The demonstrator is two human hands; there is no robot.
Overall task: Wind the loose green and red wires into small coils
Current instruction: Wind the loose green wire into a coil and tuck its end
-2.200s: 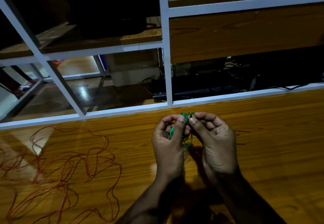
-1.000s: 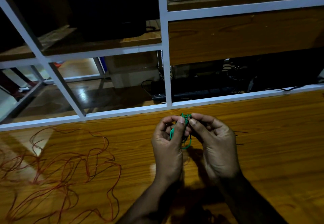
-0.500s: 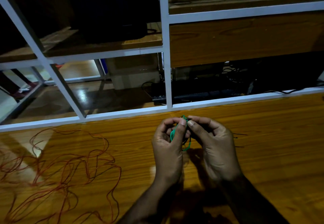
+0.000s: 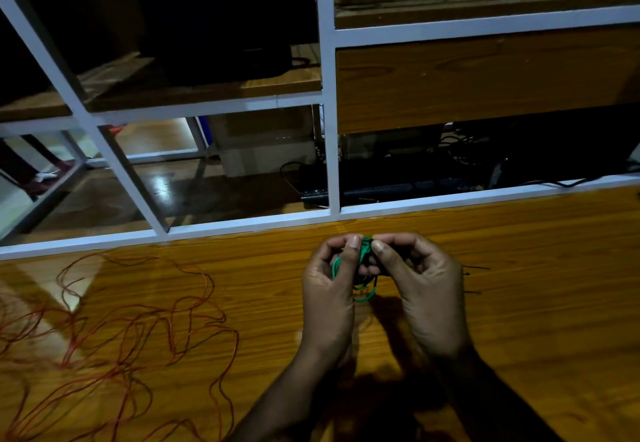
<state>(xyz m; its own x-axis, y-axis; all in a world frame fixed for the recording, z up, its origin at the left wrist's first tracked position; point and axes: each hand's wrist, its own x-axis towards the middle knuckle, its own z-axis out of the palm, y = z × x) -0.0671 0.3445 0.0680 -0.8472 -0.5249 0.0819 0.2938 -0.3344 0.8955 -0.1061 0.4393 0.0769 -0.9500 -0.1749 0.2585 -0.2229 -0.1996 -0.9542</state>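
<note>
Both hands, the left hand [image 4: 330, 291] and right hand [image 4: 420, 285], pinch the small, nearly finished thin green wire coil [image 4: 363, 270] above the glossy wooden table [image 4: 536, 303], while the loose tangled red wire [image 4: 114, 334] lies unwound at near left.

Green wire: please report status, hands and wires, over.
Both hands, left and right, pinch the green wire, small coil above the table. Red wire loose, uncoiled, left. Nothing in the way.

A single head-worn wide-angle camera looks forward and steeply down from close above the counter [image 4: 519, 303], with both hands low in the middle of the frame and a white-framed shelf [image 4: 327, 95] rising just beyond them across the upper half.
</note>
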